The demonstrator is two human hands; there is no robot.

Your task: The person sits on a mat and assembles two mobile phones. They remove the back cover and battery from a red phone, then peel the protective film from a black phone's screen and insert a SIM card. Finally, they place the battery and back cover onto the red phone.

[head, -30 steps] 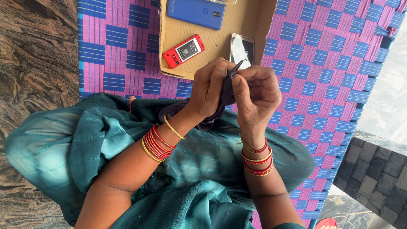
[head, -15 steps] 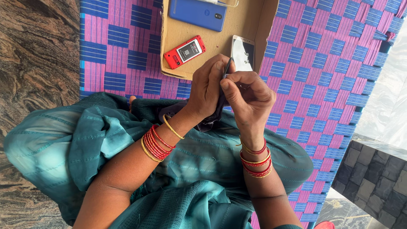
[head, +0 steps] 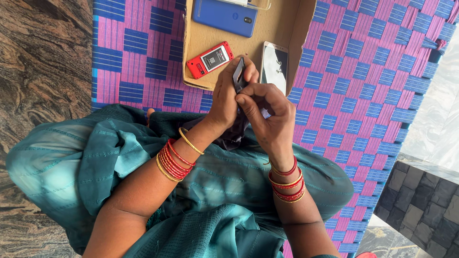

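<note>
While we sit at the near edge of the woven mat [head: 377, 81], our left hand [head: 229, 95] and right hand [head: 270, 117] both pinch a small dark phone [head: 238, 75], grip clamped tight around it, just beside the cardboard box [head: 260, 43] holding a red phone [head: 210, 59].

The left hand [head: 227, 95] and right hand [head: 270, 117] cover most of the small dark phone [head: 238, 75]. At top centre, the frame's edge cuts the blue phone [head: 224, 16] and cardboard box [head: 287, 28].

Woven pink-blue cot [head: 373, 71], brown marble floor [head: 43, 62], daylight.
</note>
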